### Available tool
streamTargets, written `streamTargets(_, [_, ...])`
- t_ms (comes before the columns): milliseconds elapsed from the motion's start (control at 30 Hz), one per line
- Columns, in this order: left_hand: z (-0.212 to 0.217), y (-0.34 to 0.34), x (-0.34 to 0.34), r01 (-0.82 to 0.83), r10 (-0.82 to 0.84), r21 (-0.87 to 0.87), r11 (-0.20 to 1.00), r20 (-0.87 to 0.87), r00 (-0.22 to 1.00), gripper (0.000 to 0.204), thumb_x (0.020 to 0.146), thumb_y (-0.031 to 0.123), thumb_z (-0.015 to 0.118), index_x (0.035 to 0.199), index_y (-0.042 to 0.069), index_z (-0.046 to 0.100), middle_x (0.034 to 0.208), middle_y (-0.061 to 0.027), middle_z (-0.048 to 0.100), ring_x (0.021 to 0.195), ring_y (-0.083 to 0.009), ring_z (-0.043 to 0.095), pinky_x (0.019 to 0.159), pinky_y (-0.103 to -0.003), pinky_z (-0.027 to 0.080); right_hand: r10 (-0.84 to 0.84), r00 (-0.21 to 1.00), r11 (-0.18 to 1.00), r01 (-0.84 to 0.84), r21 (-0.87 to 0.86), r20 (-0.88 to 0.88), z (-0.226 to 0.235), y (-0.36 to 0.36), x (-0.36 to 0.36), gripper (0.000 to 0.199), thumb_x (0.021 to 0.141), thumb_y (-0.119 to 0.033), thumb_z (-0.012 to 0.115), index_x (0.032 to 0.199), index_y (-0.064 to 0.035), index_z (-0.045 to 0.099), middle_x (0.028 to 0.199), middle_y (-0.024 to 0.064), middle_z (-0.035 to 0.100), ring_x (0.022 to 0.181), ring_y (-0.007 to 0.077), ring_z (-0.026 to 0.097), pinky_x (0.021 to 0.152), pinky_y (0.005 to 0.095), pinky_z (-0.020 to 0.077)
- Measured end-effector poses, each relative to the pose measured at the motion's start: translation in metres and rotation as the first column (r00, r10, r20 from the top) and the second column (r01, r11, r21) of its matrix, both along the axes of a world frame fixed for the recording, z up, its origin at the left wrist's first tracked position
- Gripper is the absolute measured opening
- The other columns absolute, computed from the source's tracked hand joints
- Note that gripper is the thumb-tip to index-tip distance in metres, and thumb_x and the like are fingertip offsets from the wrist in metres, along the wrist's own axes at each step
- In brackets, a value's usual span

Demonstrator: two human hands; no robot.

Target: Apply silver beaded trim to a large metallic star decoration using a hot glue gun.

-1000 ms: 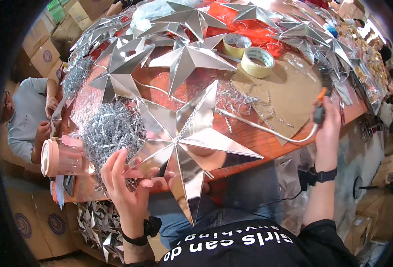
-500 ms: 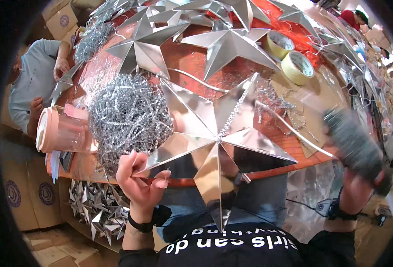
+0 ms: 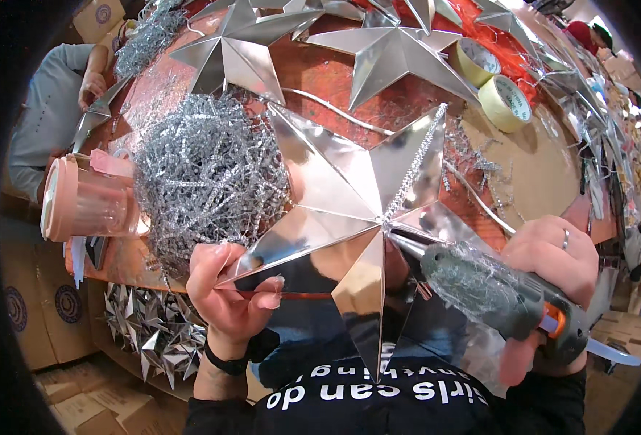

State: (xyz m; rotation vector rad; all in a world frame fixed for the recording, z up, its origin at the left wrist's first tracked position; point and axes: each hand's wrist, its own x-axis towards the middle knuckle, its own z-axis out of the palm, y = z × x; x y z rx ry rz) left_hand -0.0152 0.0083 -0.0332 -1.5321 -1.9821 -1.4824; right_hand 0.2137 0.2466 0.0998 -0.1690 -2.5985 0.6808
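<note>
A large silver star [image 3: 335, 170] with folded, mirror-like points is held over the near edge of the table. My left hand [image 3: 228, 293] pinches its left point between thumb and fingers. A strip of silver tinsel trim [image 3: 420, 163] runs along the ridge of the upper right point down to the centre. My right hand [image 3: 556, 261] grips a dark green glue gun [image 3: 480, 286] with an orange trigger and a pale glue stick at its back. The gun's nozzle is close to the star's centre; whether it touches cannot be made out. Left of the star lies a heap of silver tinsel [image 3: 208, 170].
More silver stars [image 3: 244, 54] lie at the back, near two tape rolls [image 3: 505, 104]. A pink-lidded jar [image 3: 81, 199] stands at the left, beside a co-worker in a grey shirt [image 3: 48, 109]. Small stars [image 3: 150, 333] fill a container below. A white cord [image 3: 480, 206] crosses the table.
My right hand has brought the glue gun in from the right to the star's centre. The star, still in my left hand, appears slightly further right in the view.
</note>
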Motion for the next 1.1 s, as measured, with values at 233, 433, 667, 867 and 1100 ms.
streamTargets(233, [-0.001, 0.0, 0.002, -0.028, 0.028, 0.002, 1.0, 0.049, 0.998, 0.074, 0.085, 0.046, 0.071, 0.133, 0.002, 0.036, 0.08, -0.0053, 0.059, 0.074, -0.0188, 0.051, 0.071, -0.035, 0.041, 0.137, 0.984, 0.99, -0.134, -0.031, 0.115, 0.015, -0.007, 0.014, 0.023, 0.063, -0.026, 0.068, 0.071, -0.0049, 0.062, 0.067, 0.0073, 0.062, 0.064, 0.0249, 0.066, 0.059, 0.0356, 0.0526])
streamTargets(433, [-0.001, 0.001, 0.003, -0.026, 0.025, 0.014, 1.0, 0.061, 0.998, 0.073, 0.087, 0.042, 0.071, 0.133, -0.002, 0.036, 0.087, -0.0088, 0.052, 0.076, -0.0169, 0.05, 0.067, -0.03, 0.041, 0.046, 0.995, 0.983, -0.06, 0.171, 0.084, 0.009, -0.03, 0.018, 0.017, 0.061, -0.022, 0.065, 0.07, -0.0073, 0.062, 0.075, 0.0044, 0.066, 0.072, 0.0236, 0.069, 0.067, 0.0368, 0.0573])
streamTargets(667, [-0.005, 0.004, 0.004, -0.02, 0.01, 0.066, 0.998, 0.157, 0.988, 0.073, 0.087, 0.036, 0.072, 0.135, -0.004, 0.034, 0.1, -0.0115, 0.049, 0.078, -0.0141, 0.048, 0.072, -0.027, 0.042, 0.085, 0.988, 0.995, -0.09, 0.038, 0.131, 0.005, -0.034, 0.032, 0.017, 0.059, -0.024, 0.063, 0.066, -0.0093, 0.062, 0.071, 0.0006, 0.062, 0.063, 0.017, 0.062, 0.068, 0.0363, 0.0564])
streamTargets(867, [-0.006, 0.004, 0.006, 0.001, -0.021, 0.079, 0.997, 0.247, 0.969, 0.073, 0.087, 0.038, 0.072, 0.135, -0.005, 0.036, 0.105, -0.0116, 0.049, 0.083, -0.0121, 0.051, 0.073, -0.024, 0.045, 0.138, 0.979, 0.989, -0.143, 0.026, 0.152, 0.003, -0.043, 0.04, 0.017, 0.057, -0.026, 0.063, 0.064, -0.0104, 0.062, 0.068, -0.0011, 0.058, 0.061, 0.0154, 0.059, 0.069, 0.0351, 0.0559])
streamTargets(1100, [-0.003, 0.004, 0.005, -0.042, 0.029, 0.072, 0.997, 0.169, 0.985, 0.067, 0.089, 0.041, 0.069, 0.132, -0.005, 0.042, 0.105, -0.0111, 0.051, 0.089, -0.0154, 0.053, 0.08, -0.029, 0.046, 0.185, 0.97, 0.982, -0.188, 0.005, 0.158, -0.004, -0.044, 0.048, 0.017, 0.06, -0.026, 0.063, 0.064, -0.0101, 0.06, 0.067, 0.0001, 0.058, 0.059, 0.0177, 0.059, 0.066, 0.0349, 0.0559])
